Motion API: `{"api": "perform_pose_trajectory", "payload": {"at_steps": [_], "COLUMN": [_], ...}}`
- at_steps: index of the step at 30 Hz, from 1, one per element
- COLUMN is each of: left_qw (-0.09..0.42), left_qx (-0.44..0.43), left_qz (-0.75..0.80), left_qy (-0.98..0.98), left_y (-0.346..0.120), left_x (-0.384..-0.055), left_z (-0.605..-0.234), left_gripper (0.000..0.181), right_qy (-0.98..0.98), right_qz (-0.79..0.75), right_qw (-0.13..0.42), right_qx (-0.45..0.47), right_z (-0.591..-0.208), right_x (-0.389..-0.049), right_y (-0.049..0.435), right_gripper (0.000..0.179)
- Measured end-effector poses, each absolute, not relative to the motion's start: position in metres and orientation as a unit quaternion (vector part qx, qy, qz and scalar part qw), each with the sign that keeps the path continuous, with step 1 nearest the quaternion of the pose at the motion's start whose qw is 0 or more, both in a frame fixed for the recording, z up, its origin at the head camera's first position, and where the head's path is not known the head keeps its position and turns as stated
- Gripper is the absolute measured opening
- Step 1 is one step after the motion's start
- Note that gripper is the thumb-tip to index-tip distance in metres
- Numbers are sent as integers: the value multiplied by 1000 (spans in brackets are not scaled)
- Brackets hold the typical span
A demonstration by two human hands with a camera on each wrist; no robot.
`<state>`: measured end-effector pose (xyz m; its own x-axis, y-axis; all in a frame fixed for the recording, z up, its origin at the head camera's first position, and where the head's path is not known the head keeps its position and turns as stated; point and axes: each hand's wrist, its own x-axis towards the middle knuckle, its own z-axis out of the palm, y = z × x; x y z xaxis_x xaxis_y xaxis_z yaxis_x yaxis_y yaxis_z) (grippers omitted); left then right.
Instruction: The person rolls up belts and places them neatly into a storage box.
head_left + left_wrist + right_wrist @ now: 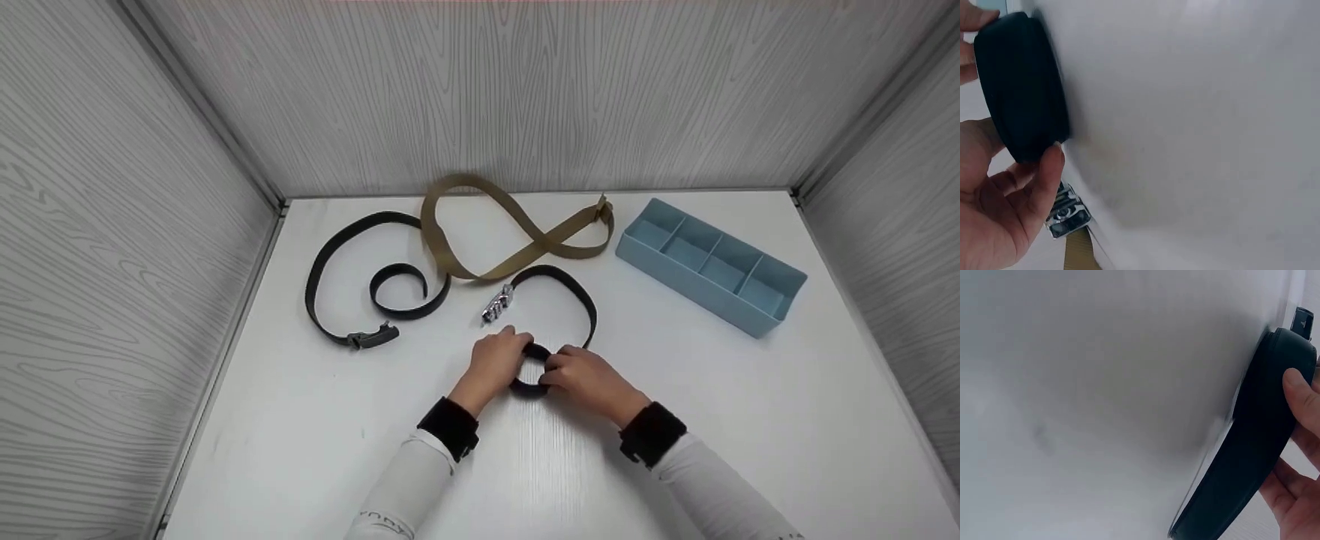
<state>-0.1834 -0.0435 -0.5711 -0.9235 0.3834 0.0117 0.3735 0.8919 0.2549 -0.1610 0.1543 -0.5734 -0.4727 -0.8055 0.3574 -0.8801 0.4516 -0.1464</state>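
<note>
A black belt with a silver buckle (497,304) lies at mid-table, one end rolled into a loose coil (531,390) standing on its edge. My left hand (495,360) pinches the coil's left side between thumb and fingers; in the left wrist view, the thumb presses the belt's outer face (1022,84). On the opposite side my right hand (589,379) grips the coil, with its thumb against the black strap (1252,433) in the right wrist view. From under the right hand, the unrolled length (585,296) curves back to the buckle.
A second black belt (313,281) with a dark buckle (373,337) lies curled at left. Behind the hands, a tan belt (517,262) loops across the table, meeting that black belt. A blue four-slot organizer (686,281) sits at back right. Wood-grain panels (487,97) border the white tabletop.
</note>
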Motion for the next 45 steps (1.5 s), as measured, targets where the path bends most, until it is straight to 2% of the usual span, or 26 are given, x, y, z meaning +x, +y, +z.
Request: {"api": "perform_pose_trajectory", "payload": {"at_steps": [3, 7, 12, 18, 26, 34, 45], "left_qw": [18, 42, 50, 47, 26, 4, 14], "left_qx": [172, 130, 138, 155, 161, 144, 220], "left_qz": [138, 163, 152, 123, 121, 126, 102], "left_qy": [975, 977, 977, 979, 979, 982, 970], "left_y": [-45, -47, -43, -41, -40, -41, -46], "left_x": [-180, -178, -179, -181, -182, -181, -185], "left_z": [-573, -572, -570, -572, -573, -574, -571], "left_gripper": [11, 14, 5, 5, 4, 6, 13], "right_qy": [-844, -845, -851, -855, -862, -876, -834], "right_qz": [160, 164, 185, 207, 222, 194, 190], "right_qw": [134, 139, 104, 61, 39, 52, 92], "right_qx": [494, 490, 479, 472, 453, 439, 510], "right_z": [-574, -575, -577, -574, -572, -573, -577], "right_x": [-162, -162, -162, -163, -163, -161, -165], "right_y": [152, 153, 156, 162, 173, 182, 165], "right_gripper": [14, 14, 17, 22, 25, 34, 21]}}
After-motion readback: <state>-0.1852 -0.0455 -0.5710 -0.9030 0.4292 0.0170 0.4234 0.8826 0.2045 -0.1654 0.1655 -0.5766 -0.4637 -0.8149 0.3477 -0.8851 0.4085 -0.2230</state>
